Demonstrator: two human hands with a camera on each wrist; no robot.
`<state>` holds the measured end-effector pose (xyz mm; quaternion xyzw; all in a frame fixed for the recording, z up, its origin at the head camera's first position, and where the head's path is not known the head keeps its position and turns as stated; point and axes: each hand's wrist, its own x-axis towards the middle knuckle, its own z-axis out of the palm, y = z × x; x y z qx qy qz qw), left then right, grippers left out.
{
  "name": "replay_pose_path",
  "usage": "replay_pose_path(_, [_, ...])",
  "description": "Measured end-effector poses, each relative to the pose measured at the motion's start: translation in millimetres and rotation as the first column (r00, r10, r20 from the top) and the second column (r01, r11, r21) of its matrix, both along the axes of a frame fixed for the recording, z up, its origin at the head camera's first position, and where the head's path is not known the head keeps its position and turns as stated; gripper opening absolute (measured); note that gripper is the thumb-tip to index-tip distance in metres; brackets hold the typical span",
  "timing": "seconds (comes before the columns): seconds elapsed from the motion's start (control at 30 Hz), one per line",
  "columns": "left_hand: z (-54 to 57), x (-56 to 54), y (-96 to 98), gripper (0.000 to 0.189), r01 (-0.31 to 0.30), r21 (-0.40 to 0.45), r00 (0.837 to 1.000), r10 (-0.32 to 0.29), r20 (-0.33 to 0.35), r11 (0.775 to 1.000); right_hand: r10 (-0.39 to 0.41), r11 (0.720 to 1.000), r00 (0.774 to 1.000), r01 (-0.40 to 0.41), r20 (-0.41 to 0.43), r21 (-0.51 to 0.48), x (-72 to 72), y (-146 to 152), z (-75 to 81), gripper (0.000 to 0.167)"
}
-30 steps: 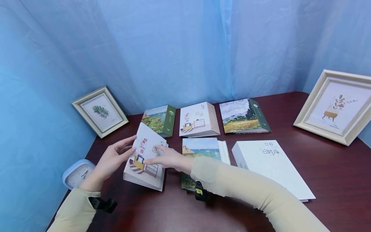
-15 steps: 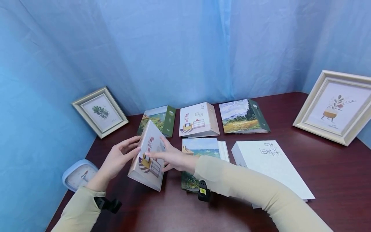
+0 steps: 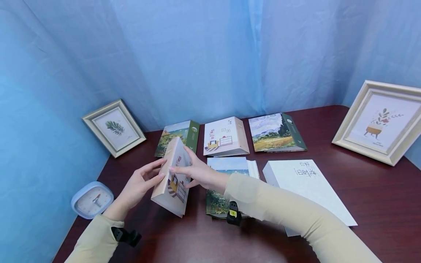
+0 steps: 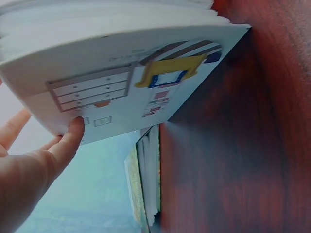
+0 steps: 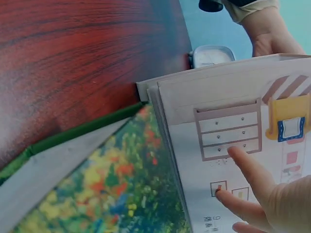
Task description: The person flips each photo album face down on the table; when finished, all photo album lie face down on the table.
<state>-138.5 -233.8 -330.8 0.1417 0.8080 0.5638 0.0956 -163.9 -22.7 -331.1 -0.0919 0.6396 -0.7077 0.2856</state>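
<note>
A thick white photo album (image 3: 171, 186) stands steeply tilted between both hands, its beige spine facing left. Drawn on its cover are a yellow chair and a chest of drawers. My left hand (image 3: 139, 184) grips the spine side, thumb on the spine; in the left wrist view its fingertips (image 4: 77, 127) touch the cover on the far side. My right hand (image 3: 202, 173) has its fingers spread on the front cover, and its thumb reaches the spine edge. Fingers (image 5: 252, 170) lie against the drawn drawers in the right wrist view. Whether the album's lower edge touches the table is unclear.
Behind stand a landscape album (image 3: 172, 133), a white album (image 3: 222, 137) and a wheatfield album (image 3: 273, 131). Another landscape album (image 3: 218, 206) lies right of my hands, beside a large white album (image 3: 306, 190). A clock (image 3: 92, 201) and two picture frames (image 3: 116, 128) flank them.
The held album has turned more upright and shifted slightly right, so its spine now faces up and left. Both hands have moved a little right with it, and the clock is less covered.
</note>
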Motion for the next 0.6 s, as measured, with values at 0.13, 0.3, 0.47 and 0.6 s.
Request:
replay_pose_path(0.13, [-4.6, 2.5, 1.2, 0.052, 0.025, 0.020, 1.000, -0.025, -0.007, 0.999, 0.012, 1.000, 1.000, -0.012, -0.013, 0.015, 0.8, -0.2, 3.0, 0.088])
replay_pose_path(0.3, [-13.6, 5.1, 1.3, 0.052, 0.013, 0.045, 0.999, -0.011, -0.034, 0.999, 0.017, 1.000, 1.000, -0.017, -0.008, 0.019, 0.5, -1.3, 1.9, 0.089])
replay_pose_path(0.47, [-22.7, 8.3, 1.4, 0.053, 0.034, 0.067, 0.999, -0.032, -0.024, 0.997, 0.009, 1.000, 1.000, -0.010, 0.010, 0.017, -1.2, 0.8, -2.8, 0.090])
replay_pose_path(0.6, [-29.2, 10.8, 2.3, 0.055, 0.071, 0.142, 0.997, -0.069, -0.014, 0.987, 0.024, 1.000, 1.000, -0.024, 0.014, 0.000, -3.0, 5.6, -7.0, 0.090])
